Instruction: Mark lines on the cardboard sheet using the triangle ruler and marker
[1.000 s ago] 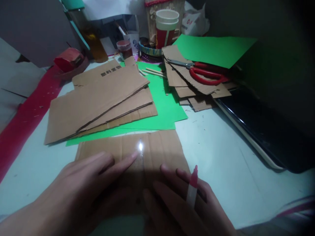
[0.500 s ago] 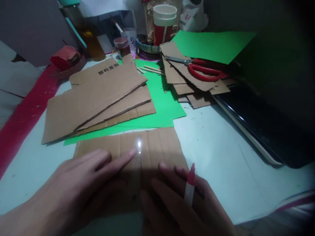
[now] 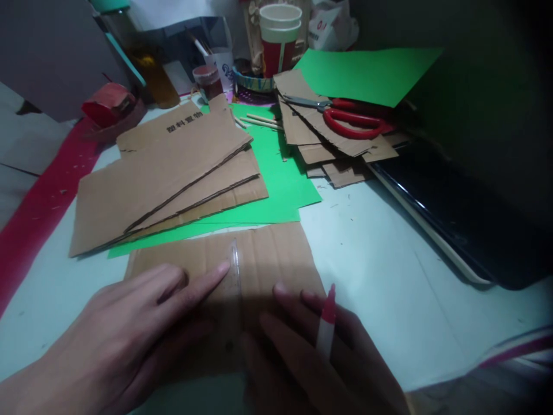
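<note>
- While the left hand (image 3: 125,323), index finger (image 3: 220,270) extended apart, touches a clear ruler (image 3: 235,268) on the cardboard sheet (image 3: 276,253), the right hand (image 3: 317,351) grips a marker (image 3: 327,323) between fingers.
- White cup (image 3: 224,68): slender tools (image 3: 200,47); bottle (image 3: 159,80): amber liquid (image 3: 164,89).
- Clear ruler, near end: lost in shadow.

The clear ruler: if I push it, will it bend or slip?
The clear ruler is probably quite stiff, since its edge looks straight. It lies flat, so it likely won't roll or tip. Its shiny surface looks smooth, so it might slide across the cardboard.
</note>
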A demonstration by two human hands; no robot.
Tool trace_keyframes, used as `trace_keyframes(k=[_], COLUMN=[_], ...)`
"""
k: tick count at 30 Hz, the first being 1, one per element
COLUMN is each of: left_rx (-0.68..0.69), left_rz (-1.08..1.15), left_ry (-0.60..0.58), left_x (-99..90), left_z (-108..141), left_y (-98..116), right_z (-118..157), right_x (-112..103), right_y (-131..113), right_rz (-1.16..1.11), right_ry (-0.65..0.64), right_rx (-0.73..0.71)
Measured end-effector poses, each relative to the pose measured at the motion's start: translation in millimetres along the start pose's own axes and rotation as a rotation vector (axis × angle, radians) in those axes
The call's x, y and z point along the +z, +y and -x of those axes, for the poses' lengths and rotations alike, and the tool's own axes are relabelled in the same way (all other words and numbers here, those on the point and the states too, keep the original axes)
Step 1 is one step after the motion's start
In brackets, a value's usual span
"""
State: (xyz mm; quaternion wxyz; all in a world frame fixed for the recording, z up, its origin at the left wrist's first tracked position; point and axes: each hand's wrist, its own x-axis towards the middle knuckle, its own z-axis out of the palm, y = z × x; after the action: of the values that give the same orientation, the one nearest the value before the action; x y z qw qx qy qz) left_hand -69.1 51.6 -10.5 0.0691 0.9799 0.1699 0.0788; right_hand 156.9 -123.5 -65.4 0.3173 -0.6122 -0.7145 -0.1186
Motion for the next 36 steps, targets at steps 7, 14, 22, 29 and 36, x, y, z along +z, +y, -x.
trace_keyframes(k=[7, 14, 22, 29, 36], left_rx=[-0.094, -0.088, -0.083, -0.017, -0.014], left_rz=[-0.134, -0.161, -0.213, -0.191, -0.217], left_ry=[-0.124, -0.092, -0.065, -0.042, -0.080], left_x=[-1.3, 0.0, -0.2, -0.2, -1.9], left_z=[2, -5, -12, -15, -16], left_y=[8, 13, 16, 10, 11], right_z=[-11, -3, -8, -10, -4], right_x=[-9, -2, -5, -4, -8], right_y=[7, 16, 19, 15, 13], right_rz=[-0.007, -0.016, -0.035, -0.062, -0.071], right_ry=[-0.021, -0.040, 0.005, 0.043, -0.010], right_rx=[-0.092, -0.104, -0.042, 0.040, -0.025])
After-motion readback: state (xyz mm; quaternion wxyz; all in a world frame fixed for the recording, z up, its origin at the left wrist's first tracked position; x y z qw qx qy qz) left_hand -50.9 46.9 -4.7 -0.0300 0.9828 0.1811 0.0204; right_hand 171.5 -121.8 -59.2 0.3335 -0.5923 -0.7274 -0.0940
